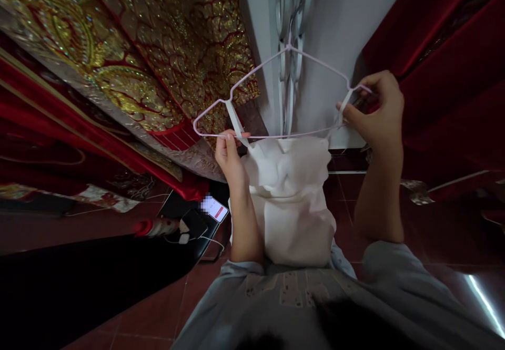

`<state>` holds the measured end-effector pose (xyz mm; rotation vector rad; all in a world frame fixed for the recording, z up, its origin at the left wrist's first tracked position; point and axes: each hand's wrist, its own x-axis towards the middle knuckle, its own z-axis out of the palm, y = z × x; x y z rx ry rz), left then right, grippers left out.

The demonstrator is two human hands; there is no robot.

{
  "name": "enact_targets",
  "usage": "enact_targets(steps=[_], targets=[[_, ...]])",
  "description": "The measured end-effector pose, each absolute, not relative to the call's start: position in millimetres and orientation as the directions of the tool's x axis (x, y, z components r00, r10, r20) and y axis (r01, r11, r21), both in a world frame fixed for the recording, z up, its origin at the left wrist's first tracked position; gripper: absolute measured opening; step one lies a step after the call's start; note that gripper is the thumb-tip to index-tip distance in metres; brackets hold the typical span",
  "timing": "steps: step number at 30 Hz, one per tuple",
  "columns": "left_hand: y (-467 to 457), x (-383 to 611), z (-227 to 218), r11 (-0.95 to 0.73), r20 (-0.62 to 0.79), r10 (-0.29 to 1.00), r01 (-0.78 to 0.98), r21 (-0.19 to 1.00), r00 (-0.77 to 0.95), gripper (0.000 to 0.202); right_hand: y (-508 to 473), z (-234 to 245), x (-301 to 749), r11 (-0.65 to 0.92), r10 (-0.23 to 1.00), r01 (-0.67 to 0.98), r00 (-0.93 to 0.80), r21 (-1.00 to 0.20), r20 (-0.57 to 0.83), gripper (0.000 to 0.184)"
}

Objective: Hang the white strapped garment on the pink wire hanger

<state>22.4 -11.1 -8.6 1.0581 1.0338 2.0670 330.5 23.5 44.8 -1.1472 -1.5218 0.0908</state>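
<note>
A pale pink clothes hanger is held up in front of me, with its hook pointing away. From it hangs a white garment with thin straps, its body falling towards my lap. The left strap sits in the hanger's left notch, and the right strap loops over the right notch. My left hand is closed in a pinch on the hanger's bottom bar, beside the left strap. At the hanger's right end, my right hand is closed around the tip, its thumb against the right strap.
Gold-embroidered red garments hang at the left, and dark red cloth at the right. A white wall with a metal rack stands ahead. Below left, a lit phone lies on a dark table with a cable and charger.
</note>
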Motion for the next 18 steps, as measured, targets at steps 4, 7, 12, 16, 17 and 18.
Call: enact_targets(steps=[4,7,12,16,17,18], targets=[[-12.9,21.5,-8.7,-0.529,0.403,0.774,-0.148,0.836,-0.489,0.034,11.3,42.9,308.3,0.573,0.412,0.660,0.281,-0.486,0.867,0.022],[-14.4,24.2,-6.5,-0.525,0.396,0.787,-0.178,0.832,-0.473,0.035,-10.1,26.6,281.7,0.610,0.284,0.642,0.370,-0.464,0.885,0.017],[-19.4,26.9,-3.6,-0.492,0.343,0.812,-0.238,0.837,-0.472,0.042,-43.0,-8.7,229.7,0.574,0.772,0.481,-0.051,-0.662,0.633,0.040],[-30.8,17.9,-2.2,-0.396,0.294,0.885,-0.248,0.884,-0.362,0.046,-49.2,-27.5,210.3,0.524,0.811,0.432,0.011,-0.734,0.585,0.041],[-34.7,14.2,1.0,-0.353,0.284,0.914,-0.225,0.908,-0.289,0.047,-47.8,-29.6,209.5,0.535,0.796,0.427,0.035,-0.729,0.604,0.039],[-38.5,10.1,6.0,-0.311,0.271,0.940,-0.197,0.930,-0.205,0.048,-45.8,-30.8,209.8,0.544,0.787,0.424,0.043,-0.724,0.616,0.037]])
